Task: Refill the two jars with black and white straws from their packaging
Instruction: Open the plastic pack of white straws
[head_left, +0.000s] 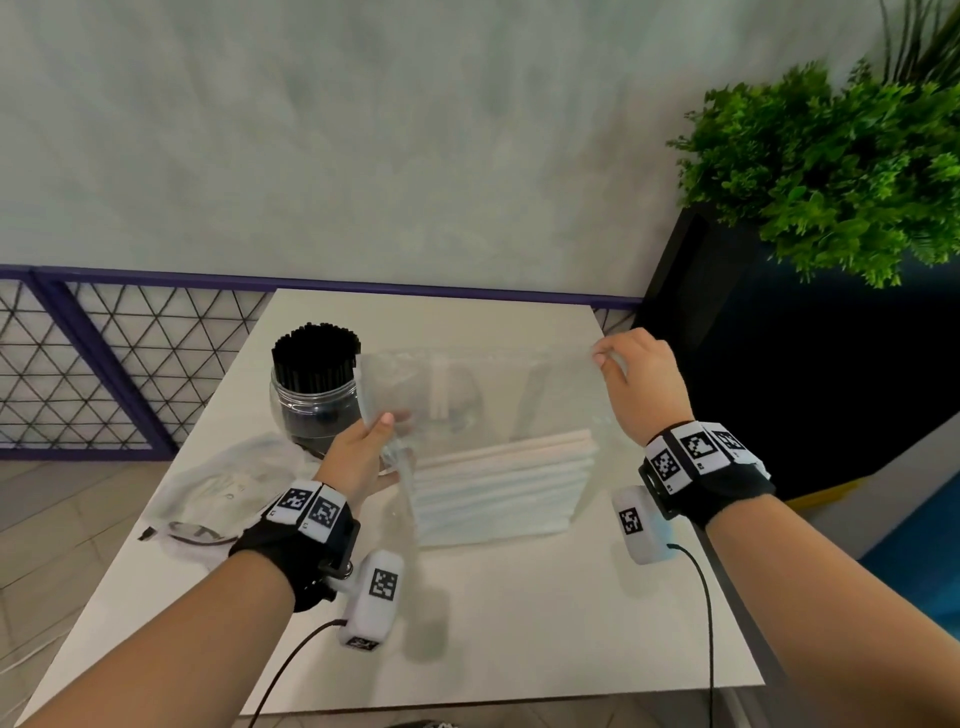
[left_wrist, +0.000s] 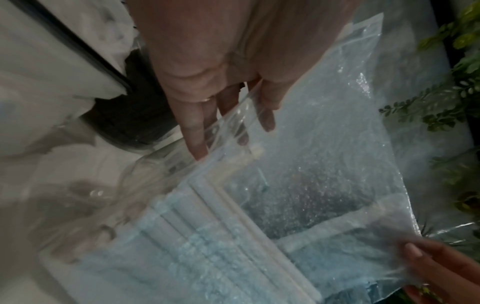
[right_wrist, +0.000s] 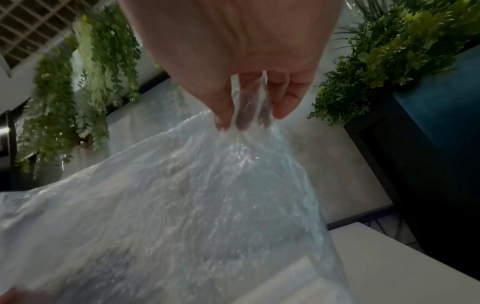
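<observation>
A clear plastic bag (head_left: 483, 395) hangs over the white table (head_left: 519, 623), with white straws (head_left: 498, 483) lying across its bottom. My left hand (head_left: 371, 447) grips the bag's left edge, thumb on the plastic. My right hand (head_left: 621, 364) pinches its upper right corner. In the left wrist view, the left hand (left_wrist: 221, 123) holds the bag (left_wrist: 324, 154) above the white straws (left_wrist: 207, 236). The right wrist view has my right hand (right_wrist: 246, 115) bunching the bag (right_wrist: 207, 205). A clear jar full of black straws (head_left: 315, 384) stands behind my left hand. A second clear jar (head_left: 457, 400) shows dimly through the bag.
Crumpled clear packaging (head_left: 228, 483) lies on the table at the left. A black planter (head_left: 717, 280) with a green plant (head_left: 831, 166) stands right of the table. A purple mesh railing (head_left: 104, 364) runs behind and left. The table's near part is bare.
</observation>
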